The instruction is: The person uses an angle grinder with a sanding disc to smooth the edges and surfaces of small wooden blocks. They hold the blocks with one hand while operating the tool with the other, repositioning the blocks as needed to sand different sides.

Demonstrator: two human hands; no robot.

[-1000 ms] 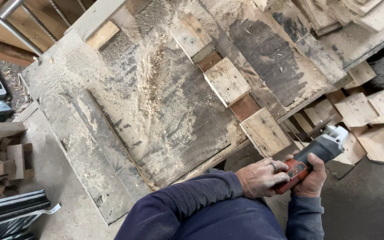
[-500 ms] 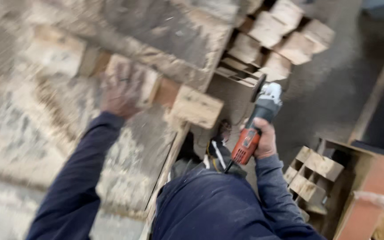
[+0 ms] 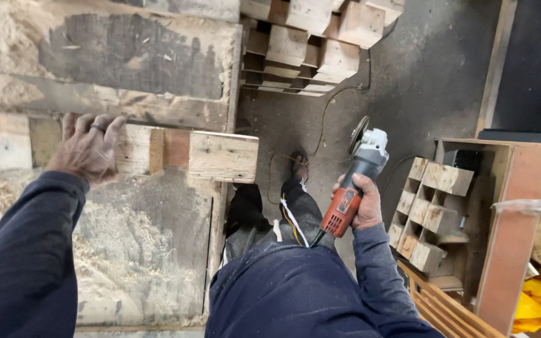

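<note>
Since earlier, left hand [image 3: 89,150] shifted flat onto sawdust-covered weathered wooden pallet [image 3: 158,156], right hand [image 3: 361,203] grip clamped on red-grey angle grinder [image 3: 355,181] held clear; cutting unfinished.

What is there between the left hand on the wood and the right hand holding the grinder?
In the head view, between the left hand and the right hand with the angle grinder lie a protruding wooden block and the person's leg.

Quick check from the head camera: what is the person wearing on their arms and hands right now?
Both arms are in long dark navy sleeves reaching the wrists. The hands are bare, no gloves. The left hand wears a dark ring on one finger; the right hand shows no ring or watch.
</note>
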